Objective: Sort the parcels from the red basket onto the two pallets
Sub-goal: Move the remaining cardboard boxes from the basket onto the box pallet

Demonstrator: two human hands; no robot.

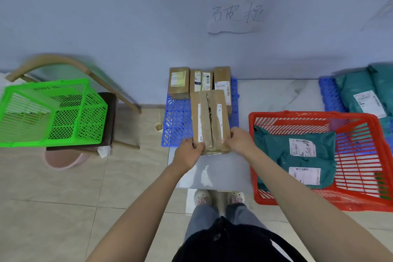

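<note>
Both hands — left hand [190,151], right hand [238,138] — clasping cardboard parcel [209,119]

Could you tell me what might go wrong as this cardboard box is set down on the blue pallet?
1. The taped box is held only at its near end by the left hand and right hand, and that end overhangs the left pallet; released there, it might tip off.
2. Pushed further back, it could knock the three boxes standing along the wall.
3. Its tape looks wrinkled along the seam, so it might split.
</note>
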